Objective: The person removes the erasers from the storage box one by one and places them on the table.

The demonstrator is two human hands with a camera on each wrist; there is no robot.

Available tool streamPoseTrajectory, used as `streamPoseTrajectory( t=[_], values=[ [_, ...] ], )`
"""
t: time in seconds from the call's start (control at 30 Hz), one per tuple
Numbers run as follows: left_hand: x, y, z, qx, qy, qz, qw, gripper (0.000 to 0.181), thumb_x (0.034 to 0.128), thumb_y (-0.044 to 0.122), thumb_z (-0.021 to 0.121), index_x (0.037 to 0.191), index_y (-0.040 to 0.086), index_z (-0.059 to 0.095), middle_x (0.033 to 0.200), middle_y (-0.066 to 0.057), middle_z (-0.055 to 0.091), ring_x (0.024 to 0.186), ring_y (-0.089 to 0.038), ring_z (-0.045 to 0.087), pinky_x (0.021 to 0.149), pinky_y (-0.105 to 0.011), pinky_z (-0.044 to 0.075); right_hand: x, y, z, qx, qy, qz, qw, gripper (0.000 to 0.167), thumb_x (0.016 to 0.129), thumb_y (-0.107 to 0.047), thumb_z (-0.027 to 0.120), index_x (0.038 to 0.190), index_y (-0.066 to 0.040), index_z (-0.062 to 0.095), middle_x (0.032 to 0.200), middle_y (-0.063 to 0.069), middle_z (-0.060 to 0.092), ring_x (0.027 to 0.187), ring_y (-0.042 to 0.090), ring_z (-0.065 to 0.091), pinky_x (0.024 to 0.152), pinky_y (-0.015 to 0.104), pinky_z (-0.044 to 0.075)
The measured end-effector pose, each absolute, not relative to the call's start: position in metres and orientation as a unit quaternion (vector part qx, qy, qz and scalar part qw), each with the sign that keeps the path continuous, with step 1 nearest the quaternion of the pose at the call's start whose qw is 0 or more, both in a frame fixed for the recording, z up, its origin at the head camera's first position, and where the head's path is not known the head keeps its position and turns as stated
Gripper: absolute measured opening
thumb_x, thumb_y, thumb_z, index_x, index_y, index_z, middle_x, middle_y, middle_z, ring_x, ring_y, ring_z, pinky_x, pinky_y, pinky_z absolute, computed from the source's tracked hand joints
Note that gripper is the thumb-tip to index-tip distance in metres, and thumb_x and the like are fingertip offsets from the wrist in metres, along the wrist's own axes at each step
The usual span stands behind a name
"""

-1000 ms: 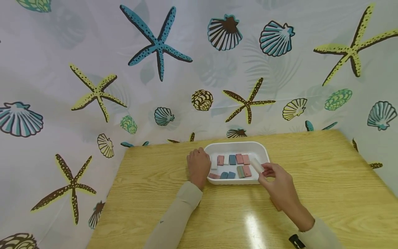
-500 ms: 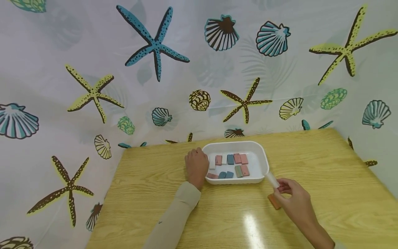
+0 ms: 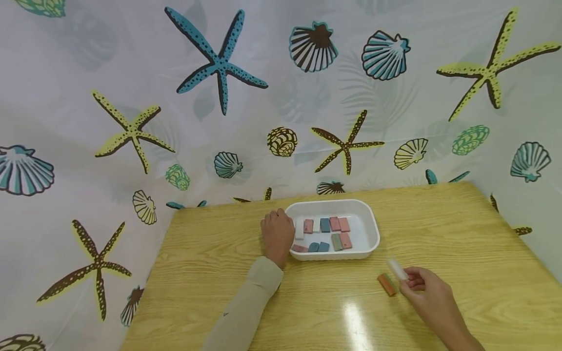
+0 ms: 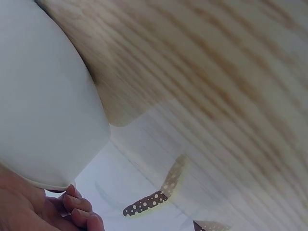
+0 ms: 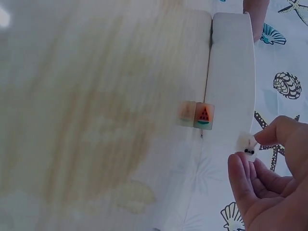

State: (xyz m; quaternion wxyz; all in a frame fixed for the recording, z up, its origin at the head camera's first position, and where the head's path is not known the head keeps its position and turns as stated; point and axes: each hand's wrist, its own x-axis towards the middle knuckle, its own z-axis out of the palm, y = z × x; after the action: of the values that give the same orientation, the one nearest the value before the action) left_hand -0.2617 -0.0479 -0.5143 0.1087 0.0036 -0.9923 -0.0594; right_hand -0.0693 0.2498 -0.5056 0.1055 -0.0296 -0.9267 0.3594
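My left hand [image 3: 278,238] grips the left rim of a white plastic tray [image 3: 366,252]. In the left wrist view its curled fingers [image 4: 79,207] hold the tray's edge. My right hand [image 3: 428,295] pinches a white eraser [image 3: 397,269] between thumb and fingers, above the table to the right of the tray. The right wrist view shows small black marks on the white eraser [image 5: 248,144]. Just left of it on the table lies an orange eraser [image 3: 387,285], which bears a watermelon picture on its end.
Inside the tray lie several erasers: pink ones [image 3: 345,241], blue ones [image 3: 325,225], white ones [image 3: 299,229] and a green one [image 3: 336,242]. A wooden table [image 3: 210,273] carries everything. Behind it hangs a white cloth [image 3: 263,97] printed with starfish and shells.
My right hand has drawn the white eraser out from over the tray, to the right and toward me. The orange eraser has come into full view. My left hand stays at the tray.
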Motion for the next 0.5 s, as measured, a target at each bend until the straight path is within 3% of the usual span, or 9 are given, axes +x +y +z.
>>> streamPoseTrajectory(
  t=[0.3,0.5],
  values=[
    [-0.261,-0.049,-0.516,0.003,-0.990,-0.065,0.125,0.029,0.0955,0.029,0.047,0.102,0.003,0.057,0.092,-0.010,0.057,0.088,-0.024,0.052,0.081,-0.038,0.041,-0.069,0.256,-0.513,-0.044,-0.930,0.364,0.016,0.031,0.085,-0.014,0.063,0.105,0.010,0.059,0.088,0.009,0.062,0.077,0.018,0.062,0.064,0.024,0.051],
    [-0.260,-0.048,-0.517,0.000,-0.989,-0.064,0.130,0.029,0.0954,0.029,0.048,0.101,0.003,0.057,0.092,-0.010,0.058,0.087,-0.024,0.053,0.081,-0.038,0.042,-0.070,0.257,-0.517,-0.037,-0.932,0.360,-0.005,0.031,0.085,-0.011,0.062,0.106,0.011,0.058,0.089,0.010,0.062,0.077,0.019,0.061,0.064,0.026,0.051]
  ],
)
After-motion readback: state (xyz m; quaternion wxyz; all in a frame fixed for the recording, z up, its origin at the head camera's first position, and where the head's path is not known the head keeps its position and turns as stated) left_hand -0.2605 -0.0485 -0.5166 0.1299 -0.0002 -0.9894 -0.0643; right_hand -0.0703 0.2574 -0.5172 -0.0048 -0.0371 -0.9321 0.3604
